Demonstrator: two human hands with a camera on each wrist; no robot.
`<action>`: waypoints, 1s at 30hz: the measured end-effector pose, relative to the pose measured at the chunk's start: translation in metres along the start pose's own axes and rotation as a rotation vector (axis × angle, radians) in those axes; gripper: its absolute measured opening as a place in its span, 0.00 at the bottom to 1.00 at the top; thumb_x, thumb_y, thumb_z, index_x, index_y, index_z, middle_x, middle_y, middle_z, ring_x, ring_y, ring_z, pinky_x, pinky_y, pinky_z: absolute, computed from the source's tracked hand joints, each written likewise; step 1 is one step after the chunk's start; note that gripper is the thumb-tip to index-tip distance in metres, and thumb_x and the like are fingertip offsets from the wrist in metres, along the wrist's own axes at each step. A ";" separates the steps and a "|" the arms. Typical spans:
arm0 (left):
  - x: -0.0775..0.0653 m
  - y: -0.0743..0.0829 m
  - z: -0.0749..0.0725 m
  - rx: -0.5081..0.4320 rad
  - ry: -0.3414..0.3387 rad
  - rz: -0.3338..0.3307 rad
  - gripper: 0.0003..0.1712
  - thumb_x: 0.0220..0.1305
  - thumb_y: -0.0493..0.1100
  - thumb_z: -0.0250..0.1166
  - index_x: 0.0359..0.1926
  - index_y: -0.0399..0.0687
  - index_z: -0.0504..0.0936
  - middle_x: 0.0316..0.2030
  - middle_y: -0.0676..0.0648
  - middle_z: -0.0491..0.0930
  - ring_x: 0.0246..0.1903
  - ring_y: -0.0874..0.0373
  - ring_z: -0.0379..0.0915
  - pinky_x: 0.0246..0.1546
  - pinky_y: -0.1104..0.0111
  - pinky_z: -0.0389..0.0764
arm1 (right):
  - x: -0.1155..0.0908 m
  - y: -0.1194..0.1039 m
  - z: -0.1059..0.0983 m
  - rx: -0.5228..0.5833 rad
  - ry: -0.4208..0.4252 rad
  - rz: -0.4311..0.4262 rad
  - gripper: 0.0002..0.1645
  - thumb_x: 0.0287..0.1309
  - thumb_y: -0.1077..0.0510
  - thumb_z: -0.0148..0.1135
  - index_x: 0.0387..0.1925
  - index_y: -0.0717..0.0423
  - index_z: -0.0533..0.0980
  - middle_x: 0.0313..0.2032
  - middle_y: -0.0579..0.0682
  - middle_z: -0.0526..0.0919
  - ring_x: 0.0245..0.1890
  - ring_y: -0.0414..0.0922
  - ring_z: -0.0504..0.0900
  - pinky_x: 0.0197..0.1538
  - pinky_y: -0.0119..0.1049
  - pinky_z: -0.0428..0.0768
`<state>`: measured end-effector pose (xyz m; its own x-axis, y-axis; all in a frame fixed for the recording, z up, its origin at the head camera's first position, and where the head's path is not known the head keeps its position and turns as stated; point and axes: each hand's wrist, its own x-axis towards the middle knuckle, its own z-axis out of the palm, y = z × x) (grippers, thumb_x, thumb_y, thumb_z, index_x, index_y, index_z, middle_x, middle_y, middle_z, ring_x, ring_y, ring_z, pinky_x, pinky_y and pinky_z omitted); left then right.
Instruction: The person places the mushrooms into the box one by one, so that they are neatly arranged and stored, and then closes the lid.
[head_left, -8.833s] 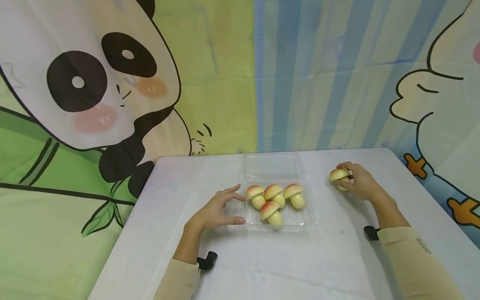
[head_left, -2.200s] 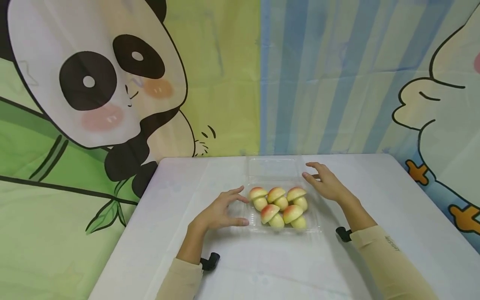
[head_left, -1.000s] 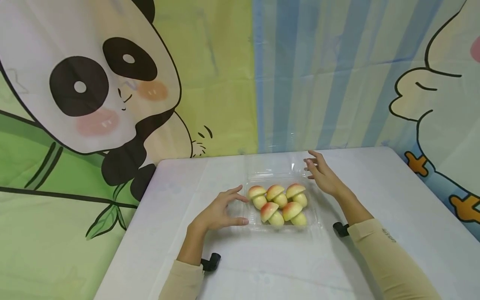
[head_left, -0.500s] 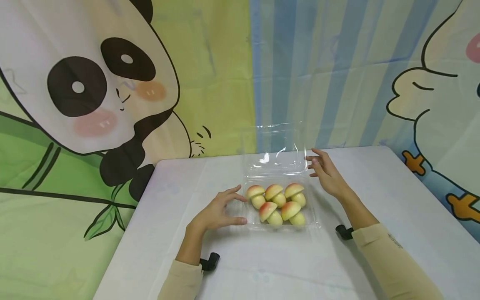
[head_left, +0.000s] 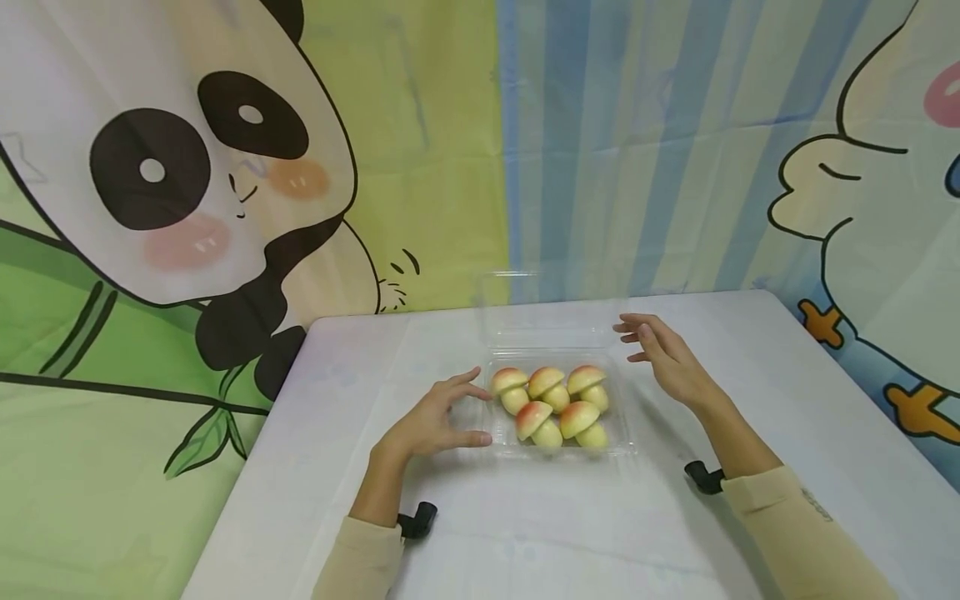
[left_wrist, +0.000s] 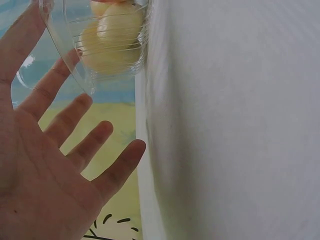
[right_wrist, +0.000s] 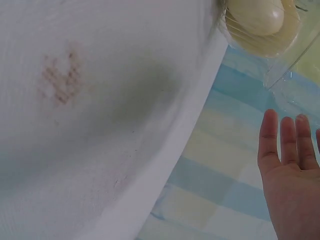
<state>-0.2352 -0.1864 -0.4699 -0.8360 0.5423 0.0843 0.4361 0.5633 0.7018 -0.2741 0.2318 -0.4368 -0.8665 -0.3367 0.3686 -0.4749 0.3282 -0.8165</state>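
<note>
A clear plastic clamshell box (head_left: 626, 446) stands mid-table, holding several mushroom-shaped pieces (head_left: 536, 421) with red-yellow caps and pale stems. Three are in the back row, the others in front. Its hinged lid (head_left: 555, 312) leans back behind the tray, partly raised. My left hand (head_left: 431, 419) is at the box's left side, thumb and index fingertip at the edge; in the left wrist view, straight fingers (left_wrist: 65, 120) spread beside the clear wall. My right hand (head_left: 675, 362) hovers just right of the lid, fingers extended, apart from it and holding nothing.
A white cloth covers the table (head_left: 480, 533). Close behind its back edge hangs a printed curtain (head_left: 427, 167) with a panda and a white figure. The raised lid overlaps the curtain in view. A dark wrist camera (head_left: 417, 521) sits on each wrist.
Earlier my right hand put the last mushroom piece from the right into the box. Then the lid swung up beside that hand; now it has dropped back lower, and the hand has shifted right.
</note>
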 end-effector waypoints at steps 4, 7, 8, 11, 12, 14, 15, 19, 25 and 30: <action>-0.001 0.000 0.001 0.002 0.004 -0.010 0.38 0.53 0.66 0.77 0.63 0.60 0.80 0.80 0.54 0.55 0.76 0.47 0.52 0.70 0.43 0.62 | -0.005 -0.001 -0.003 0.037 -0.025 0.000 0.27 0.84 0.56 0.30 0.68 0.67 0.66 0.64 0.67 0.73 0.60 0.38 0.75 0.55 0.39 0.83; -0.001 0.001 0.001 0.001 0.007 -0.017 0.38 0.53 0.66 0.78 0.62 0.60 0.81 0.80 0.54 0.56 0.76 0.47 0.51 0.71 0.43 0.61 | -0.007 -0.003 -0.006 0.047 -0.046 0.006 0.28 0.84 0.55 0.29 0.65 0.71 0.68 0.64 0.68 0.71 0.62 0.43 0.76 0.55 0.42 0.84; -0.001 0.001 0.001 0.001 0.008 -0.019 0.38 0.53 0.65 0.78 0.62 0.60 0.81 0.80 0.53 0.56 0.76 0.46 0.51 0.71 0.43 0.62 | -0.008 -0.004 -0.007 0.044 -0.052 0.012 0.28 0.84 0.55 0.29 0.64 0.71 0.68 0.64 0.68 0.71 0.62 0.45 0.76 0.55 0.43 0.84; 0.000 0.003 0.001 -0.002 0.004 -0.023 0.37 0.53 0.65 0.78 0.62 0.60 0.81 0.80 0.51 0.56 0.77 0.45 0.51 0.70 0.43 0.62 | -0.013 -0.004 -0.009 0.023 -0.066 0.041 0.30 0.85 0.53 0.28 0.63 0.72 0.68 0.64 0.68 0.70 0.62 0.49 0.76 0.55 0.45 0.84; 0.000 0.003 0.001 -0.003 0.003 -0.023 0.37 0.53 0.64 0.78 0.62 0.60 0.81 0.79 0.51 0.56 0.76 0.45 0.51 0.69 0.43 0.64 | -0.015 -0.004 -0.009 0.012 -0.069 0.049 0.30 0.85 0.53 0.28 0.63 0.72 0.68 0.64 0.68 0.70 0.61 0.49 0.77 0.54 0.46 0.84; 0.000 0.004 0.001 -0.009 0.005 -0.021 0.36 0.53 0.64 0.78 0.61 0.60 0.82 0.79 0.49 0.57 0.76 0.45 0.53 0.67 0.44 0.68 | -0.018 -0.004 -0.009 0.007 -0.080 0.066 0.30 0.85 0.52 0.28 0.64 0.73 0.68 0.63 0.69 0.70 0.60 0.45 0.77 0.54 0.48 0.84; 0.000 0.004 0.000 -0.012 0.005 -0.021 0.35 0.54 0.63 0.78 0.61 0.60 0.82 0.79 0.49 0.58 0.75 0.46 0.53 0.66 0.45 0.69 | -0.019 -0.004 -0.009 0.008 -0.087 0.073 0.30 0.85 0.52 0.29 0.64 0.72 0.68 0.63 0.69 0.70 0.60 0.42 0.77 0.54 0.49 0.84; -0.001 0.003 -0.002 -0.040 0.004 -0.020 0.30 0.57 0.62 0.77 0.58 0.59 0.85 0.77 0.49 0.61 0.74 0.48 0.56 0.64 0.47 0.73 | -0.022 -0.002 -0.008 0.016 -0.104 0.088 0.28 0.85 0.53 0.30 0.62 0.71 0.70 0.62 0.65 0.72 0.57 0.32 0.76 0.53 0.51 0.84; -0.003 0.001 -0.007 -0.109 0.008 -0.023 0.21 0.67 0.58 0.70 0.54 0.55 0.87 0.74 0.49 0.67 0.74 0.48 0.58 0.64 0.46 0.73 | -0.025 -0.002 -0.006 -0.055 -0.114 0.110 0.24 0.84 0.54 0.36 0.61 0.62 0.75 0.60 0.58 0.77 0.54 0.32 0.76 0.51 0.38 0.85; -0.001 0.000 -0.010 -0.146 0.047 0.013 0.08 0.73 0.46 0.66 0.49 0.53 0.86 0.64 0.48 0.79 0.67 0.48 0.71 0.58 0.49 0.78 | -0.031 -0.003 -0.006 -0.066 -0.153 0.106 0.21 0.82 0.56 0.43 0.61 0.64 0.75 0.61 0.62 0.77 0.55 0.46 0.80 0.51 0.44 0.86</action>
<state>-0.2374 -0.1936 -0.4627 -0.8466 0.5174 0.1250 0.3971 0.4577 0.7955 -0.2469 0.2461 -0.4426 -0.8810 -0.4257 0.2065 -0.3960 0.4244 -0.8143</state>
